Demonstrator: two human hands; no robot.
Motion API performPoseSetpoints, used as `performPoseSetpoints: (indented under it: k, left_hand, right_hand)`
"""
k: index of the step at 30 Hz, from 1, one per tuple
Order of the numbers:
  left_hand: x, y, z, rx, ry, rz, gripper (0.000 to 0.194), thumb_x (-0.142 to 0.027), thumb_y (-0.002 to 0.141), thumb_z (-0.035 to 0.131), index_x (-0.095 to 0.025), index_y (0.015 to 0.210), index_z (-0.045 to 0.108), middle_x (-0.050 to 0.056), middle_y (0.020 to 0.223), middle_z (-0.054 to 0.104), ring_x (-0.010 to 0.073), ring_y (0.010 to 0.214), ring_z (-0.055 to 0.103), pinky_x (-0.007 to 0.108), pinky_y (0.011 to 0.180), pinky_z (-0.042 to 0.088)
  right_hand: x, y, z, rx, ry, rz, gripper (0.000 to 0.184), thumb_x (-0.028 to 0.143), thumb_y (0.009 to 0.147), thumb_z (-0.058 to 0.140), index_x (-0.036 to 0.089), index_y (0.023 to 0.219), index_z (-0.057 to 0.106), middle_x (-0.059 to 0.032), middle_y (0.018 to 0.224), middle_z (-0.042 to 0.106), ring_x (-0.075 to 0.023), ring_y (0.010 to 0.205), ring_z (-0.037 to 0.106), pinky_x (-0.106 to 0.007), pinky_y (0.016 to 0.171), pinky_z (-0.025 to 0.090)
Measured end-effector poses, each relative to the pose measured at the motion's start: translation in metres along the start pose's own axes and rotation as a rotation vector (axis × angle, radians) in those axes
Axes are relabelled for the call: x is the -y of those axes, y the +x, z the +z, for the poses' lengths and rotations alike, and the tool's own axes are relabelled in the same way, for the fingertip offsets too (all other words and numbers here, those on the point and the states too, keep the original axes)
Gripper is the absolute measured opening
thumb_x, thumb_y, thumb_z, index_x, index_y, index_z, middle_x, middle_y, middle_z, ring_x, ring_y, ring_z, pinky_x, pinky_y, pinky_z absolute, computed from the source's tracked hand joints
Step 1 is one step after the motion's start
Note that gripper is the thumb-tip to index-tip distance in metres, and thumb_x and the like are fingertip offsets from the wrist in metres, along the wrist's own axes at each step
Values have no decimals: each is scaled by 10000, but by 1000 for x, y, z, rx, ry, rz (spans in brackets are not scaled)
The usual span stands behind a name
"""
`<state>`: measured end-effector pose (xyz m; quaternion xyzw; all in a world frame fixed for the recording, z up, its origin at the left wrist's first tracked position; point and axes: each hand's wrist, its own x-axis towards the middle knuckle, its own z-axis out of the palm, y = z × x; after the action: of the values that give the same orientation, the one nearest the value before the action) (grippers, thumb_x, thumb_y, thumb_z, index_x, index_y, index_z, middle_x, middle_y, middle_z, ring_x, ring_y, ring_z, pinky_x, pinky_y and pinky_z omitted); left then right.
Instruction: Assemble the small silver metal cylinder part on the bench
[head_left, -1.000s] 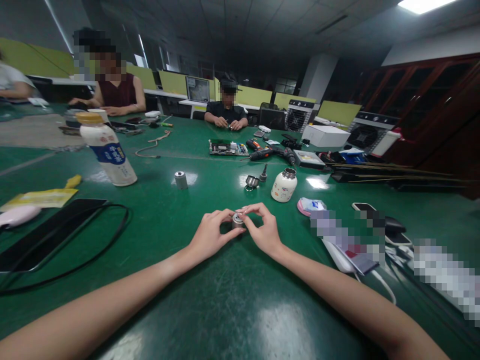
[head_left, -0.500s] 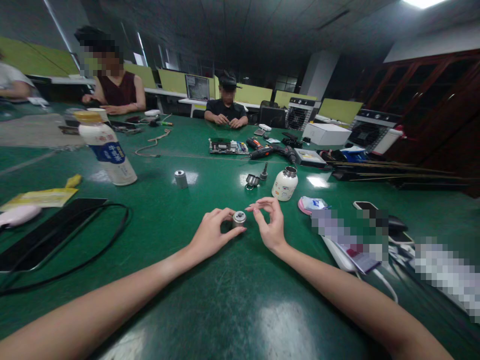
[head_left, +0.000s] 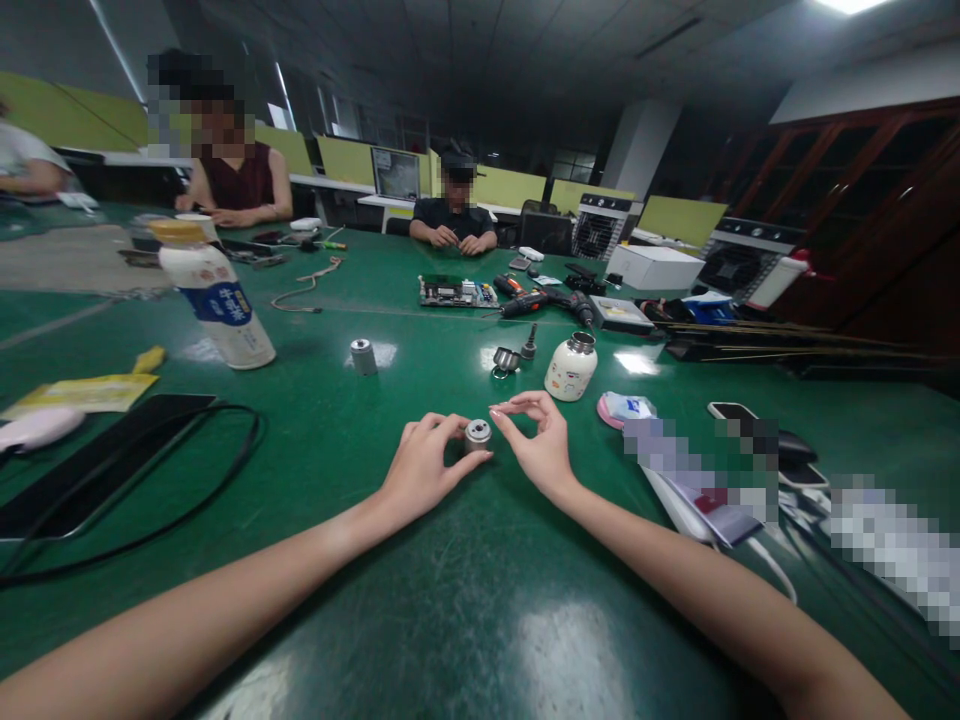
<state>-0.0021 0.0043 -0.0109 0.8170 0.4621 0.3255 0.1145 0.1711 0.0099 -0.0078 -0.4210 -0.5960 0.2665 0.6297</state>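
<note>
A short silver metal cylinder (head_left: pixel 478 437), which looks like a small motor, stands upright on the green table with dark holes in its top. My left hand (head_left: pixel 425 462) grips it from the left, thumb in front and fingers behind. Just right of the cylinder, my right hand (head_left: pixel 541 445) is in a pinch, thumb tip and fingertips together a little above its top. Whatever may be between those fingertips is too small to make out. A second silver cylinder (head_left: pixel 364 357) stands farther off to the left. Beyond my right hand is a cream-coloured bottle (head_left: pixel 570 368) without a lid.
Near the bottle lie a metal cup-like part (head_left: pixel 505 361) and a dark stopper-like part (head_left: pixel 529 345). Farther back are a circuit board (head_left: pixel 456 292) and a power drill (head_left: pixel 536 302). A milk bottle (head_left: pixel 217 300) and a tablet (head_left: pixel 105 465) occupy the left; phones (head_left: pixel 739 420) the right. Co-workers sit opposite.
My right thumb has come up to meet the fingertips, closing the pinch. My left hand stays around the metal cylinder, which has hardly moved.
</note>
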Motion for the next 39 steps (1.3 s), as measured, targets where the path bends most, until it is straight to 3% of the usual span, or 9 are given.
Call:
performPoseSetpoints:
  k: [2,6,9,13,19,24,32,34,39]
  left_hand:
    - [0,0,0,-27,28,-31,356,-501,829,615,-224,1052,609,41,969,671,235,951,573,372,828,385]
    - [0,0,0,-66,61,-102,314,-469,841,610,-215,1026,604,49,982,673,245,961,576,378,821,389]
    - [1,0,0,-67,58,-105,290,-451,844,612,-216,1011,596,48,988,674,249,969,572,381,825,395]
    - [1,1,0,-62,18,-96,285,-436,844,614,-208,1012,592,49,982,667,242,955,576,380,836,411]
    - [1,4,-2,11,-64,-60,325,-450,837,622,-228,1073,601,37,991,678,227,939,603,370,843,433]
    - [2,3,-1,55,-91,33,369,-428,834,636,-232,1144,594,40,1073,679,234,995,602,374,867,431]
    - [3,2,0,53,-49,27,394,-450,840,616,-238,1171,591,50,1071,681,239,990,602,382,869,421]
    - [2,2,0,59,-48,25,380,-450,843,613,-244,1162,591,46,1075,681,237,994,596,386,876,408]
    - [0,3,-1,67,-65,-2,374,-474,829,623,-242,1122,599,37,1031,695,233,958,597,382,858,400]
  right_hand:
    - [-10,1,-4,13,-119,27,181,278,775,691,215,871,552,-20,826,720,-190,829,706,-346,827,532]
    - [-25,0,-11,184,-343,72,101,230,753,686,226,816,607,1,807,721,-190,817,694,-366,840,521]
    - [-29,0,-13,205,-403,61,114,233,733,707,230,819,632,-3,852,723,-194,849,683,-368,848,518]
    - [-28,2,-13,214,-341,85,109,225,730,710,226,809,634,-4,840,726,-188,813,691,-345,820,530]
    - [-6,2,-6,74,-123,49,65,274,804,656,217,805,626,-18,855,727,-184,827,696,-319,805,539]
    - [11,-4,1,166,-94,-19,67,294,829,649,229,847,646,-16,895,721,-181,884,680,-332,857,526]
    - [10,-6,0,222,-156,-58,76,296,846,625,233,873,660,-21,906,713,-188,901,664,-343,861,510]
    - [12,-6,-1,196,-190,-67,74,304,840,632,235,864,649,-15,881,712,-186,860,674,-357,881,498]
    - [14,-7,-2,-53,-253,-82,109,321,830,632,236,858,569,18,685,657,-183,737,675,-388,885,487]
